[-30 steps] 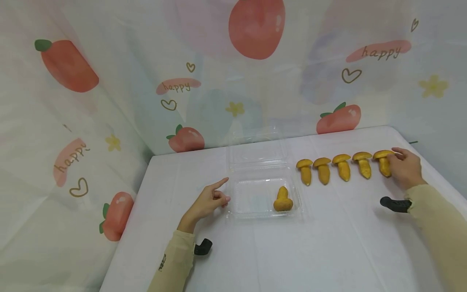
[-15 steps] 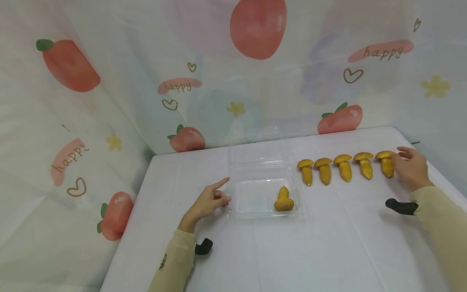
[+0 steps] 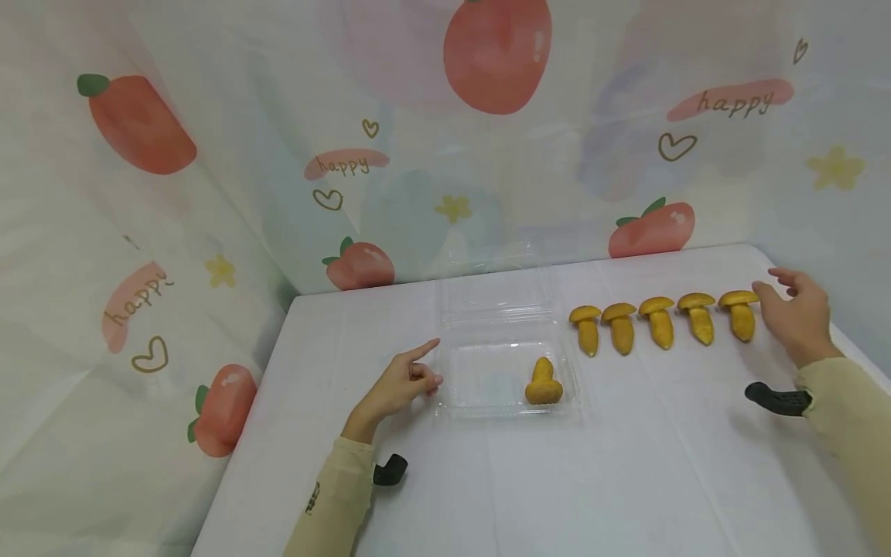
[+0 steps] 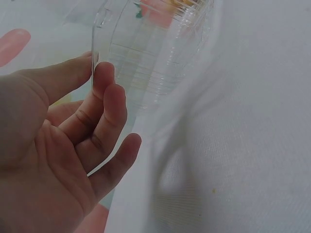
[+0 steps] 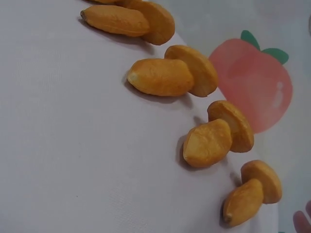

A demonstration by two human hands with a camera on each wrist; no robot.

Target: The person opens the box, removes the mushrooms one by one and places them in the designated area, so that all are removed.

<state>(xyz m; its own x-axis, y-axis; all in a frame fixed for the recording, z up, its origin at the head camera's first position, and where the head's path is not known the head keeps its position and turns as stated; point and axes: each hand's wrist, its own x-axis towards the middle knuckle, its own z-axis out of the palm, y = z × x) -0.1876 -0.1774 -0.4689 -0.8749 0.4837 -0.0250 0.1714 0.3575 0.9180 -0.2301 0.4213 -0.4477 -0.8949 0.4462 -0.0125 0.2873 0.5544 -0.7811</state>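
Observation:
My left hand lies at the left rim of a clear plastic clamshell box, its index finger straight and the others loosely bent. In the left wrist view its fingertips meet the box's edge, without a plain grip. Inside the box, at the right, one yellow-brown mushroom lies cap toward me. Right of the box several similar mushrooms form a row, caps away from me. Just beside the rightmost mushroom, my right hand holds nothing, thumb and fingers apart. Its fingertips barely show in the right wrist view.
The box's lid stands open at the back, near the patterned backdrop. A white cloth covers the table, whose right edge runs close by my right hand. A black wrist mount sticks out from the right sleeve.
My right hand has let go of the rightmost mushroom and drawn a little to the right, its fingers spreading. The left hand keeps its place at the box; the view shifts slightly.

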